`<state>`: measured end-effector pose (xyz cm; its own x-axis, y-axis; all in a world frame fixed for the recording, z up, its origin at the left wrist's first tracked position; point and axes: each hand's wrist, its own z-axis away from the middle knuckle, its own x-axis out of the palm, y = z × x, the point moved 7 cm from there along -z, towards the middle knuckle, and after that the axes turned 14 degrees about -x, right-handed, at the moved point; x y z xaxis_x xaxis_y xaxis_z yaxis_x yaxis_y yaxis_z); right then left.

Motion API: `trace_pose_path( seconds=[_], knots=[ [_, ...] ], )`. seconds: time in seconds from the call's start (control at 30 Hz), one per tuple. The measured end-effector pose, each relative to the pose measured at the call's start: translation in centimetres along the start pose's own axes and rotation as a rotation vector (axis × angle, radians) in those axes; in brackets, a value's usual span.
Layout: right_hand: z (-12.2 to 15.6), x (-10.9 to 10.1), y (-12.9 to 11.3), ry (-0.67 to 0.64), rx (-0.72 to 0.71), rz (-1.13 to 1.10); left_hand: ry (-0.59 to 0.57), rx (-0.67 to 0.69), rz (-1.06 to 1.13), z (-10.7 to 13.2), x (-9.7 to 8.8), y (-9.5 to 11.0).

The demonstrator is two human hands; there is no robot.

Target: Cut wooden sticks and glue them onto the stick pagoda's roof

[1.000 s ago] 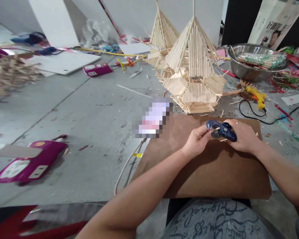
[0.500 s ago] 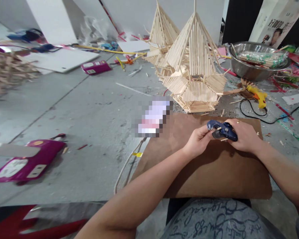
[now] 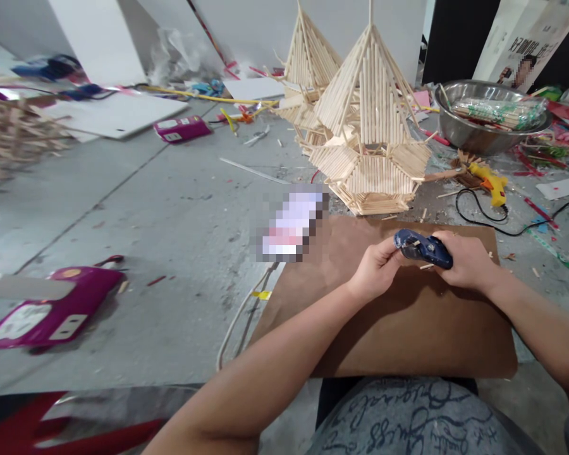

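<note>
My right hand (image 3: pixel 469 259) is wrapped around the handles of dark blue hand cutters (image 3: pixel 434 251), which are squeezed together. In the jaws, at the left end of the tool, shows the pale tip of a thin wooden stick (image 3: pixel 413 244). My left hand (image 3: pixel 377 265) is closed in a pinch right beside the jaws, apparently on that stick; its fingertips are partly hidden. Both hands are above a brown board (image 3: pixel 408 341). Past its far edge stands a tower-like model of wooden sticks (image 3: pixel 374 126) with a pointed roof.
A phone (image 3: pixel 291 224) with a white cable lies left of my hands. Further left are magenta power strips (image 3: pixel 71 306). To the right lie a yellow glue gun (image 3: pixel 493 183) with its black cord and a steel bowl (image 3: pixel 488 136) of wrapped sticks. Another stick model (image 3: pixel 308 57) stands behind.
My right hand has squeezed the cutters' handles together; they were spread apart before. Both hands have otherwise stayed in place.
</note>
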<state>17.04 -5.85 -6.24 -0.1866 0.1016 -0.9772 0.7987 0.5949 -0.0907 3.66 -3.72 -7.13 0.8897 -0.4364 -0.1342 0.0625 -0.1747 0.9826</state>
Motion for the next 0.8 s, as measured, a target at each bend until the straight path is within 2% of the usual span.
trace_pose_path(
  seconds=[0.27, 0.47, 0.63, 0.8],
  knots=[
    [-0.1, 0.0, -0.1, -0.017, 0.033, -0.009, 0.114, 0.088, -0.059, 0.2, -0.5, -0.2],
    [-0.4, -0.1, -0.2, -0.022, 0.000, -0.050, 0.070, 0.049, 0.012, 0.0, -0.2, 0.2],
    [-0.4, -0.3, -0.2, 0.016, -0.044, -0.099, 0.010, -0.083, 0.135, -0.2, 0.0, 0.1],
    [-0.4, -0.4, -0.2, 0.043, -0.085, -0.110, -0.053, -0.313, 0.290, 0.0, 0.5, -1.5]
  ],
)
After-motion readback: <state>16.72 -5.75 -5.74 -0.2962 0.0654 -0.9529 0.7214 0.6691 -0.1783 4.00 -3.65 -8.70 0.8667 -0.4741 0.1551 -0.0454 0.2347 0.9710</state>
